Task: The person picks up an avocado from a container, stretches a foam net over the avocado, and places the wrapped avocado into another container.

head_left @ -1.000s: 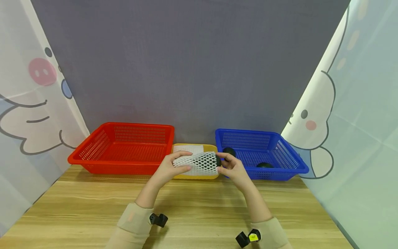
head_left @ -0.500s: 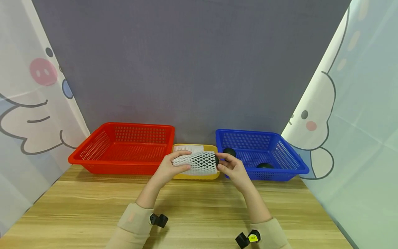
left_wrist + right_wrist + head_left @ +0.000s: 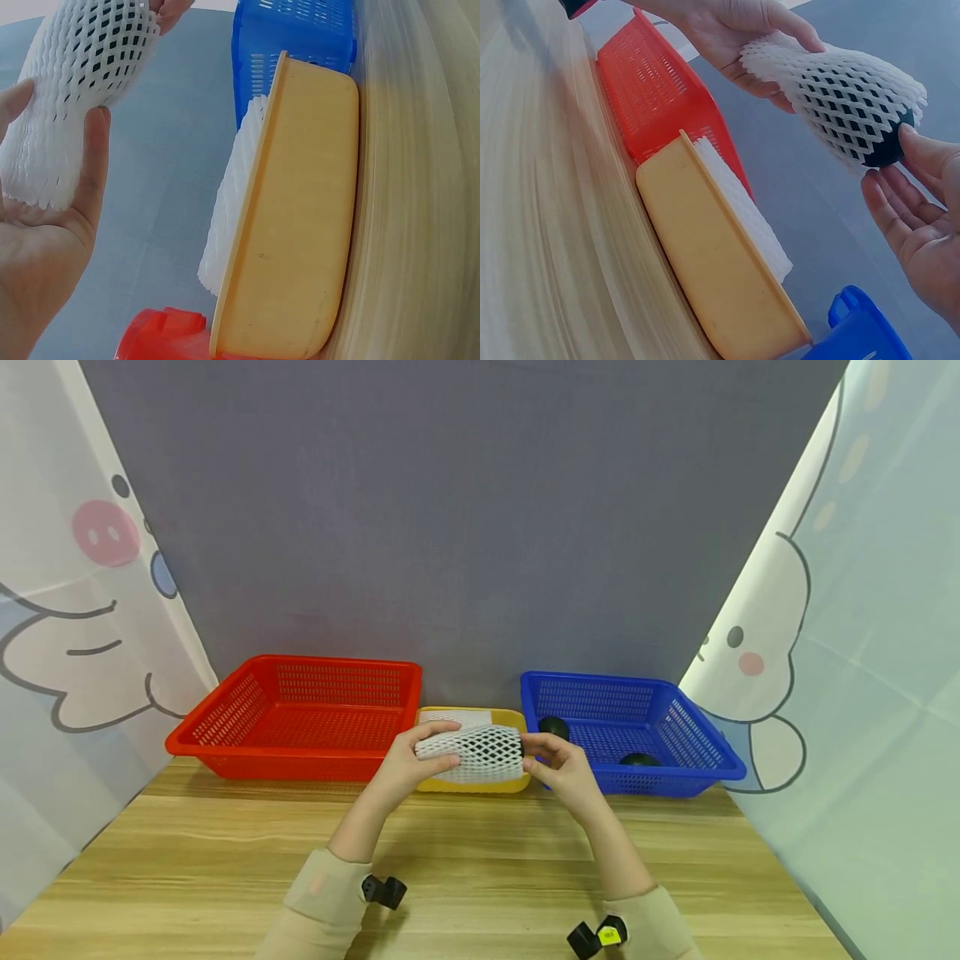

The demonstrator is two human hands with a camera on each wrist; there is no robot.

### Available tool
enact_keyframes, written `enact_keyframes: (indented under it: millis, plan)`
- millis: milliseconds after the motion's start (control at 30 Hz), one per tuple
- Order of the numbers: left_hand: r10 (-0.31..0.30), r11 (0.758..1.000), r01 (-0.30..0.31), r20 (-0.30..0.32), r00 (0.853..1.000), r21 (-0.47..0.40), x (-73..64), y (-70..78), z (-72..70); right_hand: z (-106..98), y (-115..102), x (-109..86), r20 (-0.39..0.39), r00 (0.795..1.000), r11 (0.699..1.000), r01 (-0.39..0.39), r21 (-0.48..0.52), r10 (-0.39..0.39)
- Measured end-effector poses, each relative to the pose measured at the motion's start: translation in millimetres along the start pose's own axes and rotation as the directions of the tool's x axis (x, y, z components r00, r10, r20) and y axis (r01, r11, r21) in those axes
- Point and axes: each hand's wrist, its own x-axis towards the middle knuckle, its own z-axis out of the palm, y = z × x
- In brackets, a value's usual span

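A white foam net sleeve [image 3: 480,755] is held level above the yellow tray in the head view. Inside it sits a dark avocado [image 3: 886,150], its bare end showing at the sleeve's right mouth in the right wrist view. My left hand [image 3: 407,766] grips the slack left part of the sleeve, thumb on the near side and fingers over the far side. With thumb and fingertips, my right hand [image 3: 564,774] pinches the avocado's end at the mouth. Most of the avocado shows only as dark patches through the mesh.
The yellow tray [image 3: 300,217] holds more white foam nets [image 3: 455,718]. To its left is a red basket [image 3: 322,727]. A blue basket [image 3: 637,771] on the right holds two dark avocados [image 3: 553,727]. All stand on the wooden table [image 3: 480,860] before a grey backdrop.
The avocado has slid further left into the foam net, so less of its dark end shows. My right fingers have moved slightly left with it; the left hand has hardly moved.
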Motion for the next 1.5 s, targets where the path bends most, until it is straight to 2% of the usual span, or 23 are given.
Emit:
enact_keyframes:
  millis: [367, 800, 1067, 1267, 1400, 1500]
  plan:
    - [-0.011, 1.0, 0.011, 0.007, 1.0, 0.001, 0.8, -3.1, -0.6, 4.1, 2.9, 0.7, -0.079, 0.997, 0.998, -0.018, -0.059, 0.013]
    - [-0.022, 1.0, 0.022, 0.017, 1.0, 0.003, 1.5, -3.2, 2.0, 11.5, 7.4, 1.0, -0.105, 0.994, 0.998, 0.046, 0.042, -0.041]
    - [-0.023, 0.999, 0.023, 0.022, 1.0, -0.023, 2.2, -5.1, 3.4, 12.1, 8.6, -0.3, -0.084, 0.994, 0.997, 0.072, 0.032, -0.069]
    - [-0.024, 0.998, 0.024, 0.002, 1.0, -0.051, 2.2, -5.4, 3.6, 10.4, 8.9, -1.1, -0.004, 0.991, 0.988, 0.135, 0.07, -0.135]
    - [-0.03, 0.999, 0.029, -0.013, 0.999, -0.046, 2.6, -5.9, 4.3, 9.7, 7.5, -0.9, 0.035, 0.985, 0.985, 0.171, 0.023, -0.172]
    - [-0.039, 0.998, 0.038, -0.024, 0.999, -0.045, 2.7, -5.3, 5.1, 9.7, 6.4, -1.3, 0.055, 0.985, 0.986, 0.167, -0.003, -0.166]
